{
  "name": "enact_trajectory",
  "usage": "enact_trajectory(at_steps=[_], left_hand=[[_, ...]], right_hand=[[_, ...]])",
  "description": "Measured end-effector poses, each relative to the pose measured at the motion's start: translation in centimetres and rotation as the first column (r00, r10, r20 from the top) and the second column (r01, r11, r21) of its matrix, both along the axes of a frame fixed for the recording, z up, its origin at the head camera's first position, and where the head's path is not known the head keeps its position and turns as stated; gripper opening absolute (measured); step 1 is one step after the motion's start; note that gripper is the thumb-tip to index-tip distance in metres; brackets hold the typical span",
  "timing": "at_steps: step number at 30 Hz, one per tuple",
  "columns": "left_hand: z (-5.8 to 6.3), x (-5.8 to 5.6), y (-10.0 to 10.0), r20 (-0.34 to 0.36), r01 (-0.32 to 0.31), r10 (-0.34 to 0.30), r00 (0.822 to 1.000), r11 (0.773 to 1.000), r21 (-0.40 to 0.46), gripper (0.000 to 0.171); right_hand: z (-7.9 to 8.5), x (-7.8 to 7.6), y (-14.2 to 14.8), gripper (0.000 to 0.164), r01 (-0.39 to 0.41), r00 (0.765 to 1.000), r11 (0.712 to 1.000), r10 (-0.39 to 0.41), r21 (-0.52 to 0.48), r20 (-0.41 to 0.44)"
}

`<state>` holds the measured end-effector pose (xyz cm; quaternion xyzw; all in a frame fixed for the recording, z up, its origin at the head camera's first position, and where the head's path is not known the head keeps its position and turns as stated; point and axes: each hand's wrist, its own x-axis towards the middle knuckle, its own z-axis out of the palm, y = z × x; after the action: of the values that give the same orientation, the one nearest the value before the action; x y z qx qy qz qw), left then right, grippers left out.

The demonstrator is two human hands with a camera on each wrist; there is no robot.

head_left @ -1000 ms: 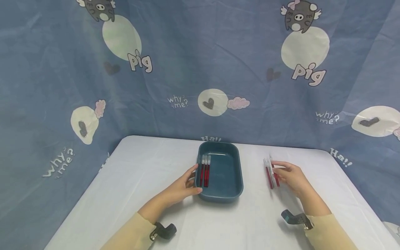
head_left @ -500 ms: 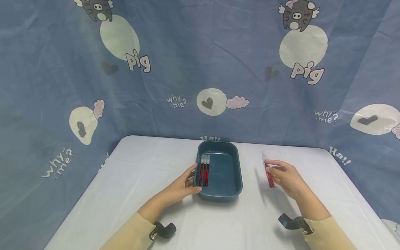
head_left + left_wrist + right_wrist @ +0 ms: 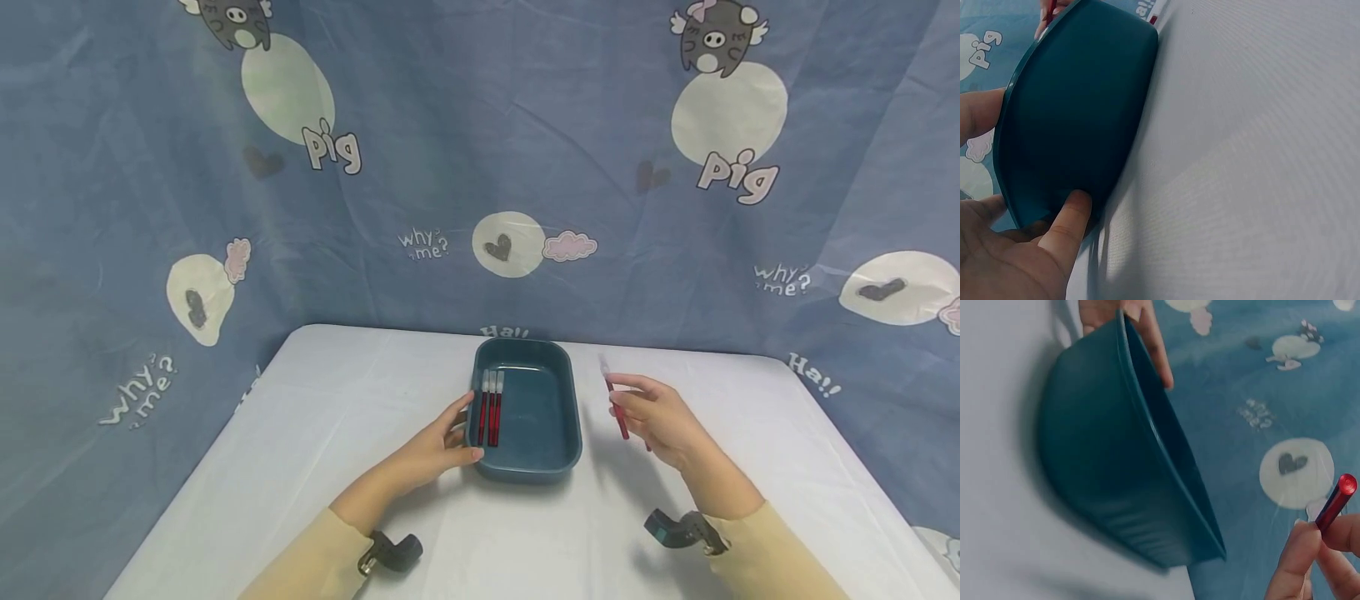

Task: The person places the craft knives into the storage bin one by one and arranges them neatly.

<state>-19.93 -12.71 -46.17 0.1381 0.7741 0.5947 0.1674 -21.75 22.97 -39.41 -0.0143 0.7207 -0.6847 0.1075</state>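
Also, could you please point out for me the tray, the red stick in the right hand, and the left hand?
Tray (image 3: 536,421), head view: bare floor inside.
Red stick (image 3: 1336,503), right wrist view: middle of its red shaft.
Left hand (image 3: 426,455), head view: middle of the hand.

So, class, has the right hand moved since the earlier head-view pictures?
Yes: the right hand has moved left, nearer the rectangular teal tray, which keeps its place on the white table.
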Motion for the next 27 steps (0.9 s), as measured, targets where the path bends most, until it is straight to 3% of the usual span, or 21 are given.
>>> enact_trajectory(at_steps=[18,27], left_hand=[[0.0,0.1,0.0,0.002,-0.009,0.009,1.0,1.0,0.01,0.094],[-0.1,0.1,0.0,0.002,-0.011,0.011,1.0,1.0,-0.002,0.093]], right_hand=[[-0.2,-1.5,-5.6,0.044,0.028,0.998,0.999,-0.025,-0.037,0.065],[-0.3,-2.0,-8.1,0.043,0.018,0.998,0.998,-0.015,-0.056,0.056]])
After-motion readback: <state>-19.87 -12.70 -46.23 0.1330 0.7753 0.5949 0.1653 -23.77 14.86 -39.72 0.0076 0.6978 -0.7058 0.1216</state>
